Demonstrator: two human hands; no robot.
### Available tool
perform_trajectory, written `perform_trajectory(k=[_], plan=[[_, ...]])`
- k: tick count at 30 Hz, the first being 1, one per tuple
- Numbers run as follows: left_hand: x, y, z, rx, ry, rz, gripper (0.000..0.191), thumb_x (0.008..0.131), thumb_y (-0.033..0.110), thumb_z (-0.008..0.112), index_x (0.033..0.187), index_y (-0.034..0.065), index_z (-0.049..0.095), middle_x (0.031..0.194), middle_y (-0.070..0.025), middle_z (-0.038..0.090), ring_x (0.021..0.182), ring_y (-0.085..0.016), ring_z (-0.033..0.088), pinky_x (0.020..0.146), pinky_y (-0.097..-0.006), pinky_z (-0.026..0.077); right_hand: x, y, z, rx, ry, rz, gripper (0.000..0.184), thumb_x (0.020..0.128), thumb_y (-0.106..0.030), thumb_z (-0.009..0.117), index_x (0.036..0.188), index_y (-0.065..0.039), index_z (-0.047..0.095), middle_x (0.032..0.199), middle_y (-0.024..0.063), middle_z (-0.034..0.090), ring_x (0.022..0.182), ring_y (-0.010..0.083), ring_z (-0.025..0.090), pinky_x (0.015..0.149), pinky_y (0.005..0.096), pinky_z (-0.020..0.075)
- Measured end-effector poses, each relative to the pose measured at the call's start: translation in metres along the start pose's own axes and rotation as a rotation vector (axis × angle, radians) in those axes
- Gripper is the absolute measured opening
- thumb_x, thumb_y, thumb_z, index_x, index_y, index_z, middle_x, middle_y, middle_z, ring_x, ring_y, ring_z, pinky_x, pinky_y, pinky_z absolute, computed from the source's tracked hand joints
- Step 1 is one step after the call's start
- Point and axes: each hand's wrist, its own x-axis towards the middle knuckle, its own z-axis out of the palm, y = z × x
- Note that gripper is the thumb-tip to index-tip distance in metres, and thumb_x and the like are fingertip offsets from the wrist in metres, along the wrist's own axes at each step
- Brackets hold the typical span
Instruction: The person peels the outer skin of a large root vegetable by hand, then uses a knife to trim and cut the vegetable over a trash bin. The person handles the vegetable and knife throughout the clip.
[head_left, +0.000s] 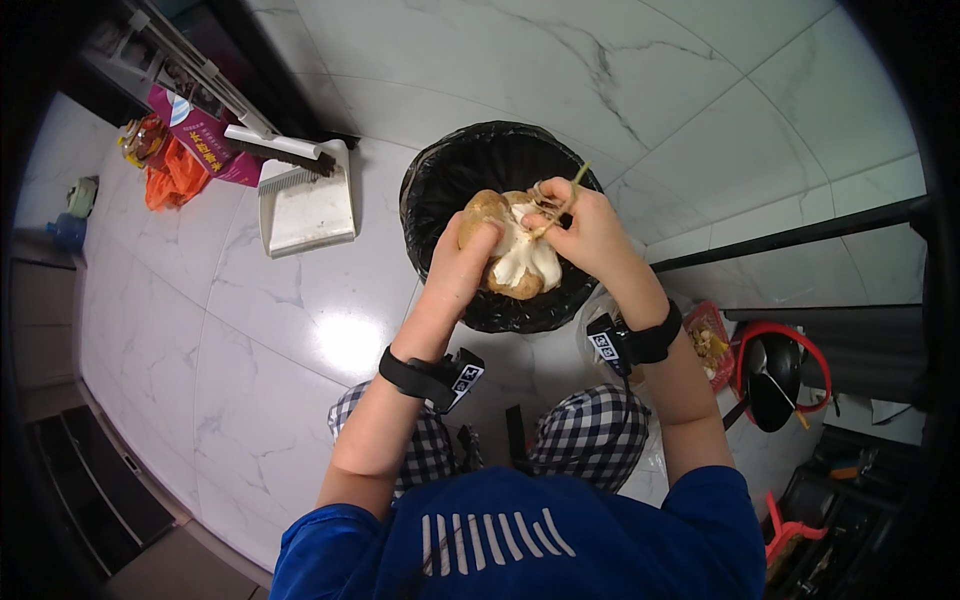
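Above a bin lined with a black bag (502, 150), my left hand (469, 244) holds several brown potatoes (481, 210) together with a whitish garlic bulb (517, 251). Another potato (517, 283) shows beneath the bulb. The fingers of my left hand are mostly hidden under this bunch. My right hand (574, 225) pinches the dry stem (555, 214) at the top of the garlic, and its greenish end sticks up past the fingers. Both wrists wear black straps with small devices.
A white dustpan (307, 214) and a broom (281, 146) stand left of the bin, near an orange plastic bag (176, 180). At right are a red basket (709, 345) and a black pan (776, 382) with a spoon in it. A marble-patterned wall rises beyond the bin.
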Motion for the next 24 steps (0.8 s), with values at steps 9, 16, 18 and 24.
perform_trajectory(k=[9,16,18,24], plan=[[0.000,-0.004,0.003,0.105,-0.007,0.046,0.043,0.077,0.026,0.060,0.109,-0.0025,0.052,0.095,-0.0095,0.059,0.086,-0.014,0.056,0.078,-0.0273,0.045,0.003,0.006,-0.014,-0.203,-0.154,-0.203,0.021,0.076,-0.014,0.066,0.077,0.002,0.053,0.073,0.0129,0.054,0.060,0.0302,0.052,0.053,0.0347,0.0412],[0.002,-0.008,0.000,0.146,0.007,0.028,0.043,0.077,0.026,0.061,0.108,-0.0028,0.052,0.095,-0.0092,0.059,0.085,-0.014,0.056,0.077,-0.0272,0.045,-0.001,0.009,-0.007,-0.361,-0.065,-0.352,0.020,0.076,-0.013,0.064,0.074,-0.001,0.048,0.069,0.0116,0.050,0.059,0.0304,0.051,0.053,0.0364,0.0417],[0.002,-0.009,0.001,0.125,0.017,0.030,0.042,0.077,0.026,0.061,0.107,-0.0027,0.052,0.095,-0.0092,0.059,0.085,-0.014,0.056,0.077,-0.0272,0.045,0.001,0.009,-0.001,-0.429,-0.005,-0.419,0.019,0.075,-0.012,0.063,0.073,-0.003,0.047,0.068,0.0111,0.049,0.060,0.0304,0.052,0.054,0.0370,0.0426],[0.003,-0.013,0.003,0.111,0.095,0.069,0.038,0.079,0.026,0.060,0.103,-0.0018,0.052,0.092,-0.0085,0.058,0.083,-0.014,0.055,0.076,-0.0269,0.045,0.001,0.012,0.021,-0.390,0.204,-0.317,0.017,0.075,-0.009,0.062,0.072,-0.004,0.046,0.069,0.0107,0.051,0.063,0.0321,0.054,0.056,0.0385,0.0435]])
